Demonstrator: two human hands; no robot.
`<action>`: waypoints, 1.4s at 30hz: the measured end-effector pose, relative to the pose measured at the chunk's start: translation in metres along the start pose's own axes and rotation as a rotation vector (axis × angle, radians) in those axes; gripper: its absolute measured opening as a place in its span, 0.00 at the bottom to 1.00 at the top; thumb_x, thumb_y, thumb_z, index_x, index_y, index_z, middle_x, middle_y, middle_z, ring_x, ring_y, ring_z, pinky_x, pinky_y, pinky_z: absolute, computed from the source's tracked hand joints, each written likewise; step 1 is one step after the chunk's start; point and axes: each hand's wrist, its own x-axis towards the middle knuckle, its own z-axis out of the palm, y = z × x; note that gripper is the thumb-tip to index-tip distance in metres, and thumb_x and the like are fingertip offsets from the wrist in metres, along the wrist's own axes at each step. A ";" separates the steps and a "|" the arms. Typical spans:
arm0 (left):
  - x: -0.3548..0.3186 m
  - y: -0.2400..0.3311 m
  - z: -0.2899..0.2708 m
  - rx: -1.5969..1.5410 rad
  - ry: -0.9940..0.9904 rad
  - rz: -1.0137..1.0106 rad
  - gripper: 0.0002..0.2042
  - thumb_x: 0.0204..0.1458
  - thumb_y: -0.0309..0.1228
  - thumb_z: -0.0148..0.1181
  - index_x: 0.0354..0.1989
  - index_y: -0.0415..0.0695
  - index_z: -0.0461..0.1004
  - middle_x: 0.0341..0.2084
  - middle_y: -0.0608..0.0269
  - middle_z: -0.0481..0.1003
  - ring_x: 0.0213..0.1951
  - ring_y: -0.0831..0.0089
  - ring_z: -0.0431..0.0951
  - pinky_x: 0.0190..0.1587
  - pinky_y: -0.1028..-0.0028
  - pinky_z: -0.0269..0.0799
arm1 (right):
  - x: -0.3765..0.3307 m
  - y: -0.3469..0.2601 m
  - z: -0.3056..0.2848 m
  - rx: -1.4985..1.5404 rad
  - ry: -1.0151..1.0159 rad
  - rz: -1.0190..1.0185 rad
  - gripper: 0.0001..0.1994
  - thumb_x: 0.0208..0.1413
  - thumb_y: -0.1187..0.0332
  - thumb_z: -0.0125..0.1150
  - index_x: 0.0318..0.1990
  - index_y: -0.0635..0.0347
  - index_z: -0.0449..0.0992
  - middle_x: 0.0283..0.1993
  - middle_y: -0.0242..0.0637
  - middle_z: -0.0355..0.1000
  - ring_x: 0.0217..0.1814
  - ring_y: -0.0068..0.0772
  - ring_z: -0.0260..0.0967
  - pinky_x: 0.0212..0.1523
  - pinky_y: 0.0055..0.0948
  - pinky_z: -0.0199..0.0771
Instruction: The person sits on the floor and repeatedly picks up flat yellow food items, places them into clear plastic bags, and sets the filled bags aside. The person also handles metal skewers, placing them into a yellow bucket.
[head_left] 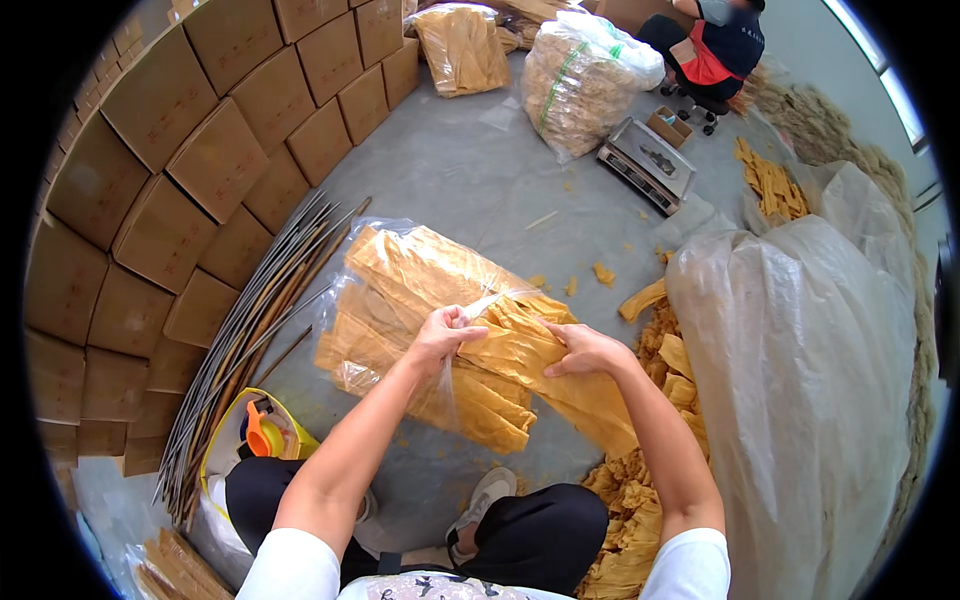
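My left hand (443, 336) pinches the edge of a clear plastic bag (380, 226) between thumb and fingers. Long folded yellow sheets that look like dried tofu skin (410, 262) lie inside the bag on the floor in front of me. My right hand (588, 350) is closed on another tofu skin sheet (585, 405), thumb below and fingers on top. That sheet slants across the bag's mouth, and its near end hangs down to the right. Part of it is hidden under the plastic.
Stacked cartons (165, 100) and a bundle of thin rods (255, 300) line the left. A yellow-rimmed bag (300, 435) holds an orange tape dispenser. Right are loose tofu skin pieces (625, 510) and a plastic-covered heap (790, 380). Farther stand a scale (655, 160), a full sack (580, 80) and a seated person (725, 45).
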 end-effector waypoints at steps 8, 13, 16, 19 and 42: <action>-0.010 0.015 0.053 1.168 0.309 0.400 0.04 0.40 0.24 0.57 0.25 0.43 0.69 0.17 0.51 0.73 0.26 0.53 0.75 0.29 0.60 0.69 | -0.001 -0.027 -0.015 -0.127 -0.101 0.138 0.46 0.37 0.56 0.68 0.66 0.46 0.50 0.57 0.45 0.65 0.58 0.41 0.62 0.55 0.34 0.63; -0.015 0.013 0.059 1.226 0.188 0.478 0.06 0.44 0.27 0.55 0.30 0.40 0.68 0.20 0.48 0.74 0.27 0.51 0.76 0.32 0.56 0.71 | 0.019 -0.023 -0.023 -0.048 -0.046 -0.004 0.45 0.36 0.56 0.69 0.65 0.48 0.54 0.57 0.46 0.65 0.58 0.39 0.62 0.56 0.31 0.63; -0.006 0.025 0.044 1.149 0.003 0.425 0.08 0.45 0.28 0.54 0.33 0.39 0.72 0.20 0.48 0.74 0.26 0.57 0.77 0.32 0.62 0.73 | 0.025 -0.006 -0.032 0.172 -0.038 0.002 0.42 0.35 0.57 0.72 0.63 0.46 0.59 0.55 0.44 0.66 0.56 0.36 0.63 0.55 0.30 0.62; 0.009 0.072 0.018 0.765 0.154 0.210 0.10 0.46 0.29 0.57 0.36 0.40 0.73 0.28 0.57 0.75 0.31 0.69 0.74 0.35 0.70 0.70 | 0.013 -0.004 -0.027 0.160 0.008 0.108 0.42 0.34 0.55 0.72 0.62 0.45 0.61 0.60 0.43 0.62 0.60 0.39 0.60 0.58 0.33 0.60; 0.066 0.060 -0.208 0.564 0.312 -0.120 0.12 0.46 0.39 0.63 0.31 0.42 0.78 0.26 0.67 0.76 0.28 0.78 0.72 0.31 0.72 0.66 | 0.025 -0.020 -0.019 0.141 0.204 0.045 0.40 0.34 0.58 0.74 0.57 0.63 0.64 0.56 0.46 0.64 0.59 0.40 0.60 0.56 0.32 0.62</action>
